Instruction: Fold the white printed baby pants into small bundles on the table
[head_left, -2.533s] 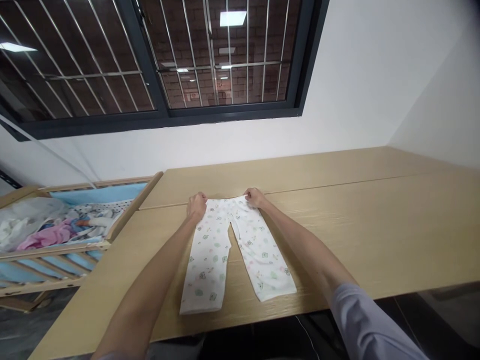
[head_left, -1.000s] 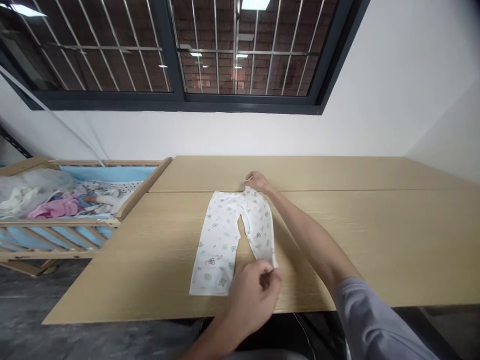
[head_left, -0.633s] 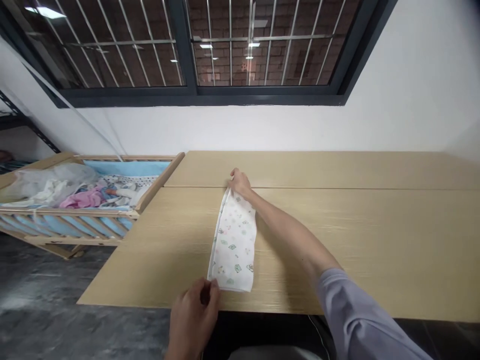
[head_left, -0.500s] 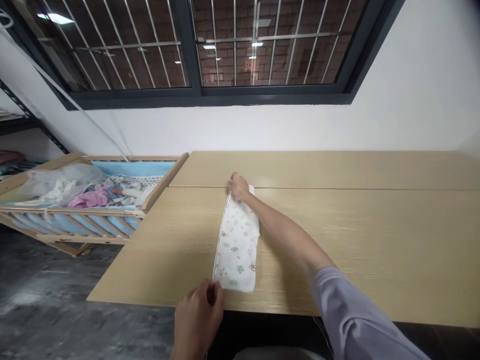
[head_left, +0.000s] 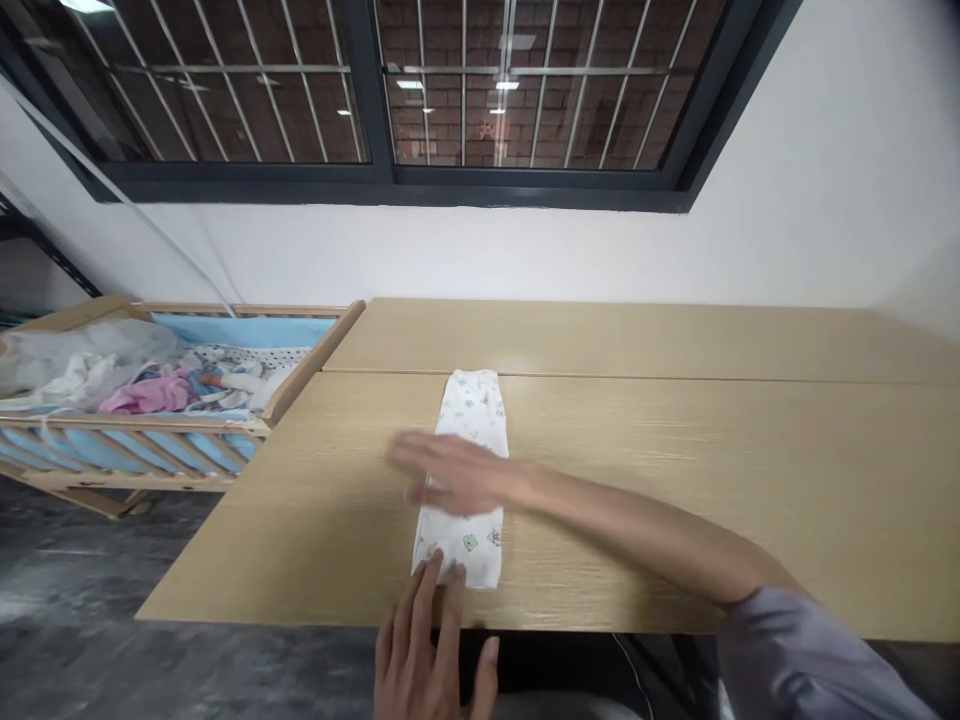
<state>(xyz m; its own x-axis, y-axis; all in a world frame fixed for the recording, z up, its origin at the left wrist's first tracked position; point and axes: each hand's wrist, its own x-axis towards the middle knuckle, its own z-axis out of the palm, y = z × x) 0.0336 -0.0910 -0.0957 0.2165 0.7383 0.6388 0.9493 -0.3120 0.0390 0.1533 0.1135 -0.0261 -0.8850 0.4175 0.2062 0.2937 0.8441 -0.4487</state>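
Observation:
A white cloth [head_left: 472, 410] with small green and pink prints lies folded into a long narrow strip on the wooden table [head_left: 645, 480]. Across its middle passes my right hand [head_left: 457, 472], blurred by motion, with its fingers stretched out to the left and nothing held. The cloth's centre is hidden beneath that hand. My left hand [head_left: 431, 640] is at the near edge of the table, fingers spread, its fingertips on the cloth's lower left end.
A wooden crib [head_left: 300, 380] with blue lining stands left of the table, holding a pink cloth [head_left: 154, 392], other fabrics and a clear plastic bag [head_left: 112, 345]. Behind the table are a white wall and a barred window [head_left: 390, 185].
My right hand has let go of the cloth's far end and come nearer, over its middle. My left hand has opened from a pinch at the near corner. The view has shifted slightly right.

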